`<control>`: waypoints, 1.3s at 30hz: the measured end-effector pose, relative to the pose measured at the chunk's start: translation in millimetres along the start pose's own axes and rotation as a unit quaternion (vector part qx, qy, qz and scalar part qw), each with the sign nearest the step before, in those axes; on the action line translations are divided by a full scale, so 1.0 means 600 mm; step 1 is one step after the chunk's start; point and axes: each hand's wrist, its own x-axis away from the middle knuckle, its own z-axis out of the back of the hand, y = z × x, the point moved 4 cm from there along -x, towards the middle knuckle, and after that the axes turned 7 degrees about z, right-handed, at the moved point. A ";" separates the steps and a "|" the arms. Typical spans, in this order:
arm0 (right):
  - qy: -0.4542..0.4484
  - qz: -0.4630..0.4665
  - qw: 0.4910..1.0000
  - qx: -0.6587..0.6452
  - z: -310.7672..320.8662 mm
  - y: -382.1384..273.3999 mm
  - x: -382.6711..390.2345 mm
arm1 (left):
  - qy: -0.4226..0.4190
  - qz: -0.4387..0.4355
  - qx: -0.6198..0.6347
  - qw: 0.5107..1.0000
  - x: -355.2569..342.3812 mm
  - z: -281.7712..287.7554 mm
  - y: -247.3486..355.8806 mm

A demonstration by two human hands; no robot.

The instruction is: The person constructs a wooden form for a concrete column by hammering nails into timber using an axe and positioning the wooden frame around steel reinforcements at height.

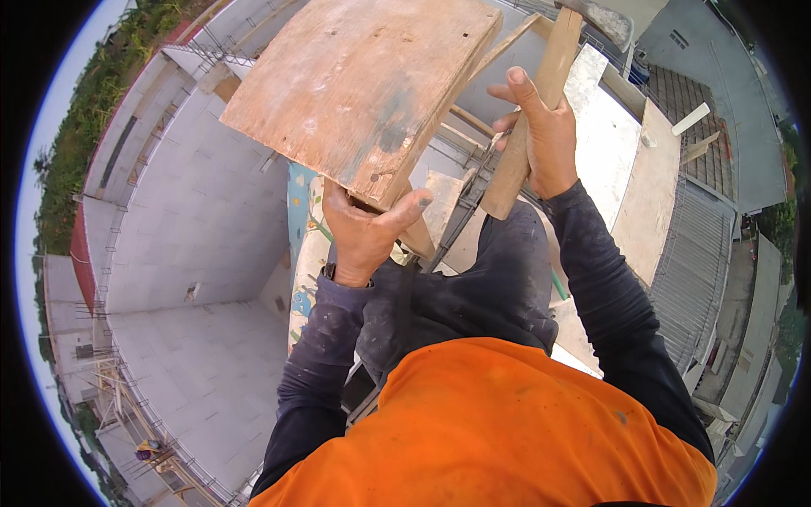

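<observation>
My left hand grips the near lower corner of a weathered plywood board, stained grey near that corner, with narrower wood pieces beneath it. To the board's right, my right hand is closed on the long wooden handle of a hammer-like tool, whose dull metal head is at the top edge. Steel rebar runs below my hands between small wood offcuts.
I am high on a construction site. A white block wall drops away at left beside printed fabric. Pale boards, a tiled roof and corrugated roofing lie at right. A distant person is on scaffolding at lower left.
</observation>
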 end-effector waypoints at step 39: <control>0.226 -0.224 0.807 0.498 0.587 0.246 0.306 | 0.000 -0.032 -0.031 0.999 -0.050 0.011 -0.052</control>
